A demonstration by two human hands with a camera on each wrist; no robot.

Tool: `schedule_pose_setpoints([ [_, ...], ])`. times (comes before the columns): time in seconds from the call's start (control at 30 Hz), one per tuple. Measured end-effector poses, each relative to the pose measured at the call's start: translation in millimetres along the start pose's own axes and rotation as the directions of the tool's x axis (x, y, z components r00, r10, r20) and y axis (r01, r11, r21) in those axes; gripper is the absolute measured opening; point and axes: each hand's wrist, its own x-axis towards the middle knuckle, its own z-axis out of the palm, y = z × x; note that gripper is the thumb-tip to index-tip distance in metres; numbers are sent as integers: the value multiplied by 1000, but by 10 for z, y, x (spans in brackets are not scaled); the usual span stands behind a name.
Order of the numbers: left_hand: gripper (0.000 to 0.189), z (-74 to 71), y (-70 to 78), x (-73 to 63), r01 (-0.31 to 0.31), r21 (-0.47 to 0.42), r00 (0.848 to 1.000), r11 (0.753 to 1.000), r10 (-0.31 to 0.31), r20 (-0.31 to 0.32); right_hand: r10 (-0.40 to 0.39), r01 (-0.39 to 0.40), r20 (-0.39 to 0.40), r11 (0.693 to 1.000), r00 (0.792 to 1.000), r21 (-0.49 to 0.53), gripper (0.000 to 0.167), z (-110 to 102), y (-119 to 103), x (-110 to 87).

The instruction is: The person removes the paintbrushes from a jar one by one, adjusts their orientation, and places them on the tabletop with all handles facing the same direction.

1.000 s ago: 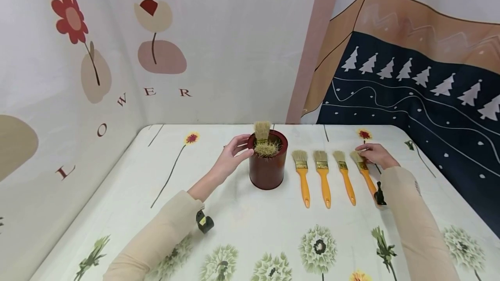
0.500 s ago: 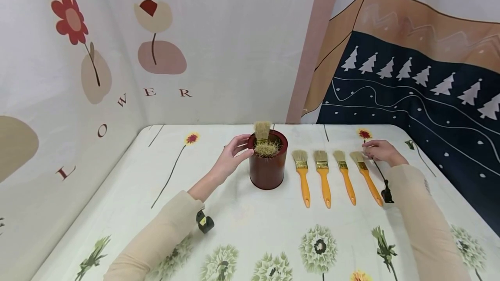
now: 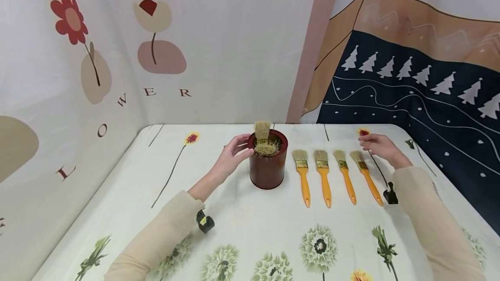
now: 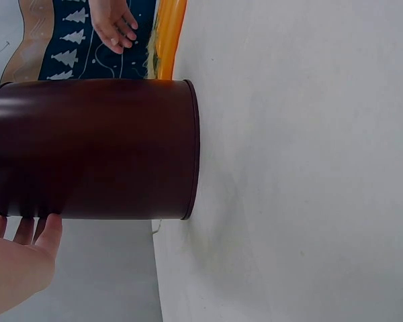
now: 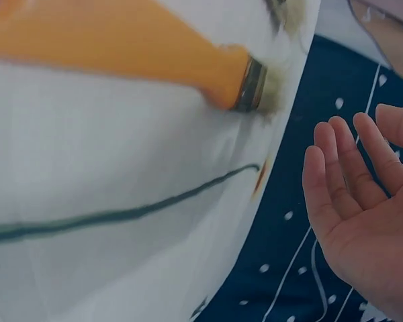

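Note:
A dark red can (image 3: 267, 172) stands upright on the table. One brush (image 3: 262, 129) rises from it bristles up, and a pale bristly clump (image 3: 267, 149) fills the front of its mouth. My left hand (image 3: 228, 159) rests its fingertips and thumb against the can's left side near the rim; in the left wrist view the fingers (image 4: 50, 235) reach the wall fairly straight. My right hand (image 3: 383, 148) hovers beyond the rightmost paintbrush (image 3: 367, 179), holding nothing. The right wrist view shows its fingers (image 5: 352, 174) spread loosely, apart from the orange-handled brush (image 5: 154, 47).
Three more orange-handled paintbrushes lie in a row right of the can: one nearest it (image 3: 302, 181), a middle one (image 3: 324, 181) and a narrower one (image 3: 345, 181). The flower-printed tablecloth (image 3: 242, 233) ends at hanging fabric walls (image 3: 226, 55) at the back and sides.
My right hand has let go of the rightmost paintbrush's bristle end and drawn away to the right and up. The brush stays lying there. The left hand and can have not moved.

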Motion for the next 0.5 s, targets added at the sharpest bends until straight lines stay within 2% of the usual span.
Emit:
schedule_pose_setpoints([
  [0.2,49,13,57,-31,-5,-1,1000,1000,5,1,-45,42,79,998,996,49,43,-1,-820,-558],
  [0.27,49,12,58,-29,-4,-3,1000,1000,4,2,-81,76,111,996,990,54,42,3,-989,-675],
  [0.37,49,10,51,-24,-6,-4,1000,1000,6,4,-82,78,119,996,990,41,39,31,-1119,-757],
  [0.5,49,7,44,-21,-11,-8,1000,1000,11,5,-128,124,118,991,985,42,38,88,-1149,-770],
])
